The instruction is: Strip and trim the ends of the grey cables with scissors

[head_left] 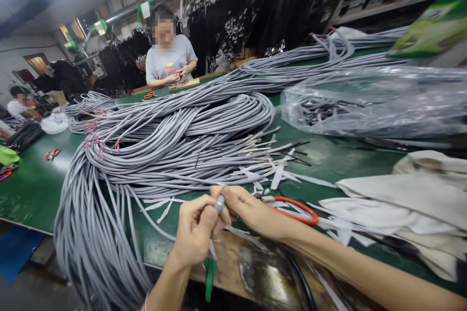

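Observation:
In the head view my left hand (197, 231) is closed around a grey cable (219, 203) near its end. Against the same short piece of cable, my right hand (242, 208) presses its bent thumb and fingers. The very tip is hidden between the fingers. A pale strip hangs below the two hands. Just beyond them lies a large bundle of grey cables (175, 126), with stripped pale ends and thin black wires pointing right. Scissors with orange handles (297, 209) lie beside my right forearm.
Cables hang over the table's front left edge. Clear plastic bags (365, 102) with dark parts lie at the right, near crumpled pale cloth (408, 199). Other orange-handled scissors (53, 154) rest at left. Across the green table (22, 194) a co-worker (171, 53) handles small items.

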{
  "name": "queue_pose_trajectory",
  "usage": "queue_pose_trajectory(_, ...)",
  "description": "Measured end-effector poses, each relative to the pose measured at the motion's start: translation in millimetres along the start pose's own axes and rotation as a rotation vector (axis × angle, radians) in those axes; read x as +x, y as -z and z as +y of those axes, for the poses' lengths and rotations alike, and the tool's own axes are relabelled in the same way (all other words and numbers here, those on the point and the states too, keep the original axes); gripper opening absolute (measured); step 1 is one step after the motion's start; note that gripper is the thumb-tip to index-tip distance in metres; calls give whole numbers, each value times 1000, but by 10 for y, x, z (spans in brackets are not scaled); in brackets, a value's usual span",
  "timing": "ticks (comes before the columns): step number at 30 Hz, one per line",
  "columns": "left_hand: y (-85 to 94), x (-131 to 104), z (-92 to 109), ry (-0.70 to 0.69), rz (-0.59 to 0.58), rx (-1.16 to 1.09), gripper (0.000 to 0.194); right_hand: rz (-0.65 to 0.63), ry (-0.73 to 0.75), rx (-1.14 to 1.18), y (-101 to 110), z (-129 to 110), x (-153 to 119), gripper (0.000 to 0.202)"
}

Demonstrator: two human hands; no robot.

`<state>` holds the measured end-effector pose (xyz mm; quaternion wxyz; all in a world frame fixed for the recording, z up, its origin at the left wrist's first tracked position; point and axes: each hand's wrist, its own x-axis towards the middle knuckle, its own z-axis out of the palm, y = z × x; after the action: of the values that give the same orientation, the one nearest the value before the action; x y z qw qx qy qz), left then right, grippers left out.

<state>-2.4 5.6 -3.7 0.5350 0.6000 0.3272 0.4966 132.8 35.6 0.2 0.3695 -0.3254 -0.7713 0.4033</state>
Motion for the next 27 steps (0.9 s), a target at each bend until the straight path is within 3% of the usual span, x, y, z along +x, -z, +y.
queue_pose_trajectory(2,-32,19,-15,23,89,86,48,67,-23,-69,110,-56,-8,59)
queue_pose_trajectory(4,-87,21,-13,-38,214,289,38,211,-4,-241,197,-146,-63,46)
queue_pose_trajectory(7,-167,-14,36,-156,326,602,29,455,264,-678,244,-326,-198,19)
queue_pose_trajectory(10,-176,-52,104,-169,217,729,33,441,600,-882,322,-460,-249,19)
queue_pose_trajectory(12,-144,-54,129,-181,44,677,37,308,656,-776,443,-471,-187,22)
queue_pose_trajectory(15,-94,-23,120,-227,-149,478,43,106,547,-438,610,-355,-12,30)
queue_pose_trajectory(17,-81,-1,96,-254,-185,372,46,32,440,-224,606,-223,86,41)
queue_pose_trajectory(22,-88,-4,57,-333,-107,367,49,4,166,128,178,55,93,61)
queue_pose_trajectory(25,-83,-24,66,-376,-44,449,52,12,115,146,-20,71,20,62)
queue_pose_trajectory(27,-78,-27,85,-394,-31,485,54,43,99,118,-8,15,-28,60)
